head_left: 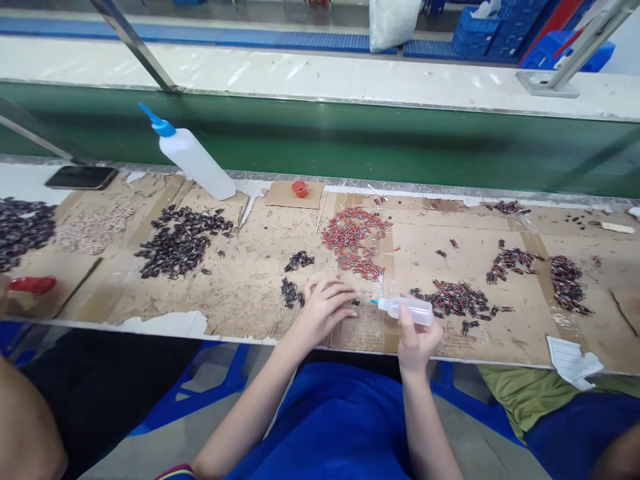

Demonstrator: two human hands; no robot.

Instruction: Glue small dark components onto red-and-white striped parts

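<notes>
Right hand [419, 339] is clasping translucent plastic bottle [409, 311]; left hand [325, 305] is curling half-open, hold unclear. Slim black-red pieces [461, 297] seemingly joined; red pieces [353, 230] remaining loose.

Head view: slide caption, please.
Right hand holds a squeeze bottle, teal tip toward the left hand, near piled red parts on cardboard.

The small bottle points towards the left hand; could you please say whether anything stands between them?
Only a small dark part, close by the left hand; otherwise just cardboard shows before the small bottle.
</notes>
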